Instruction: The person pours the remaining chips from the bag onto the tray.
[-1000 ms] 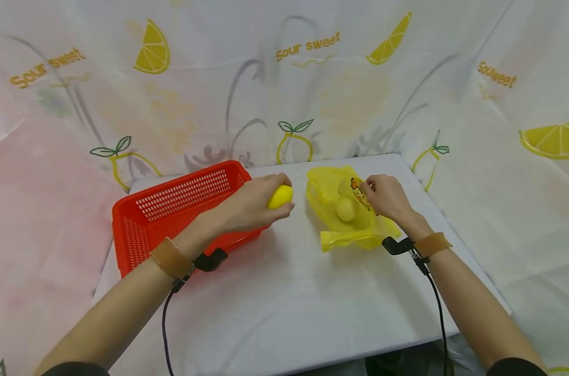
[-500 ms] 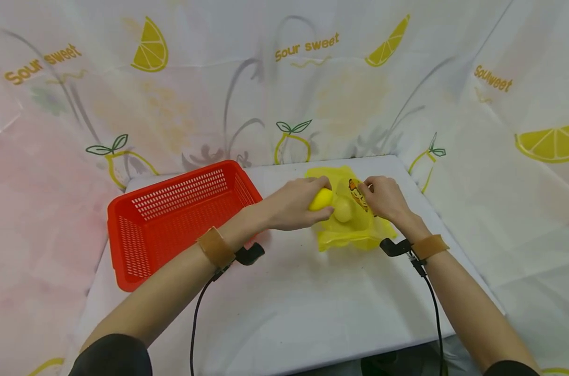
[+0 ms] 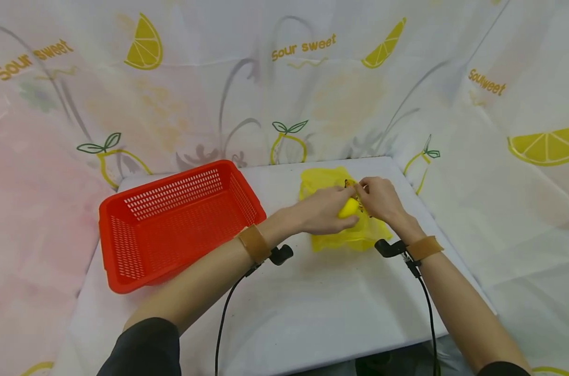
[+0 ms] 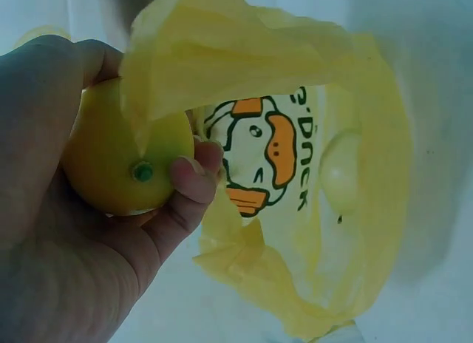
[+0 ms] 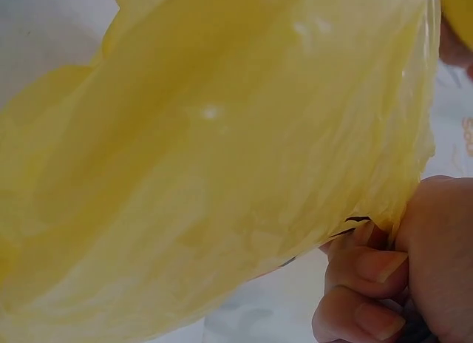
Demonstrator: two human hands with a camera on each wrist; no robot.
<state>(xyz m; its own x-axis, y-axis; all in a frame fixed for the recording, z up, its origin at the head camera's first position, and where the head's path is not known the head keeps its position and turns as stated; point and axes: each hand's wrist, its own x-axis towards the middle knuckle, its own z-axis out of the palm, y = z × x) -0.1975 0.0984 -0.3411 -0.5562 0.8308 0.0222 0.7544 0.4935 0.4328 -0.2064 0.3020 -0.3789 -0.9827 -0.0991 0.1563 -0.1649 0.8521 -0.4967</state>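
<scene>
Presently, the left hand (image 3: 326, 211) is gripping a round yellow fruit (image 4: 111, 158) at the opening of a translucent yellow plastic bag (image 5: 222, 158), which the right hand (image 3: 382, 199) is pinching; holding it taut should limit snagging.

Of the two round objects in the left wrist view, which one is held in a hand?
The yellow object with a green spot, gripped by the left hand; the other round object shows palely through the yellow bag, not held.
</scene>
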